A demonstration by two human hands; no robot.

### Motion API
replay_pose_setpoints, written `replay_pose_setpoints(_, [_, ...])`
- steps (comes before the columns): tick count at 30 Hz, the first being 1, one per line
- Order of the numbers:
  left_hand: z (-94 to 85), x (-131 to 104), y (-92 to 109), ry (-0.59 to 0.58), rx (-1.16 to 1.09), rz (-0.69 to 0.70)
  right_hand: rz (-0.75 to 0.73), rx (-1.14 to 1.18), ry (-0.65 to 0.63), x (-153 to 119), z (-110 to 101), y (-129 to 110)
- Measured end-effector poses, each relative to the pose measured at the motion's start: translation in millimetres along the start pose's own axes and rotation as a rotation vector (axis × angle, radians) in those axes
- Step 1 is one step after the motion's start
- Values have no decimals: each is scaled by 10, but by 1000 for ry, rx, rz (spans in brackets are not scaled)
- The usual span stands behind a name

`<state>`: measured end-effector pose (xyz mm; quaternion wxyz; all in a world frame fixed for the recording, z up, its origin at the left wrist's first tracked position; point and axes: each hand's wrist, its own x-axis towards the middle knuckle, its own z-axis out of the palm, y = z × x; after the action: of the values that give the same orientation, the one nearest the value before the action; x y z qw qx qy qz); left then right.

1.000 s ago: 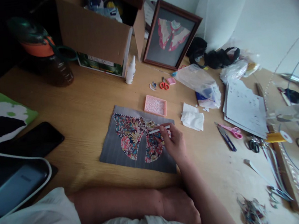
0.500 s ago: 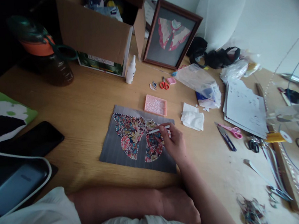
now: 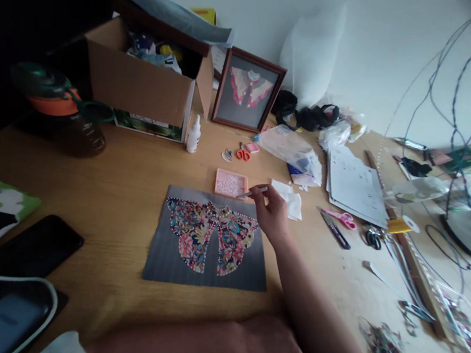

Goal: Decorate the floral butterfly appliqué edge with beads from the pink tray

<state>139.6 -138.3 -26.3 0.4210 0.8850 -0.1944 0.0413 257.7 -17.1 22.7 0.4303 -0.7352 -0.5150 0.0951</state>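
A white stick-like tool (image 3: 258, 190) is pinched in my right hand (image 3: 271, 209), its tip at the lower right edge of a pink tray (image 3: 230, 183) of small white beads. Below the tray lies a dark grey sheet (image 3: 164, 259) bearing a floral fabric collar shape (image 3: 195, 236) edged with white beads. My left hand (image 3: 282, 345) rests near the table's front edge, under my right forearm; it is blurred and its fingers cannot be made out.
Behind are a cardboard box (image 3: 137, 74), a framed collar piece (image 3: 248, 89), a white bottle (image 3: 193, 134) and a drink bottle (image 3: 67, 117). Red scissors (image 3: 242, 153) lie behind the tray. Papers (image 3: 353, 185), pink scissors (image 3: 344, 219) and a cutter (image 3: 335, 232) are on the right. A phone (image 3: 42, 246) lies left.
My right hand has moved from over the floral collar to the bead tray with the tool still in it. The view has shifted, showing more wall and cables at the right.
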Motion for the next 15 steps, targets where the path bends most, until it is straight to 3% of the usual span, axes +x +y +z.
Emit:
replay_pose_setpoints(4, [35,22,-22,-92,0,3,-52,-102,58,150,45,120])
replay_pose_setpoints(15, [87,21,-11,-63,40,-16,-93,-144,38,155,151,302])
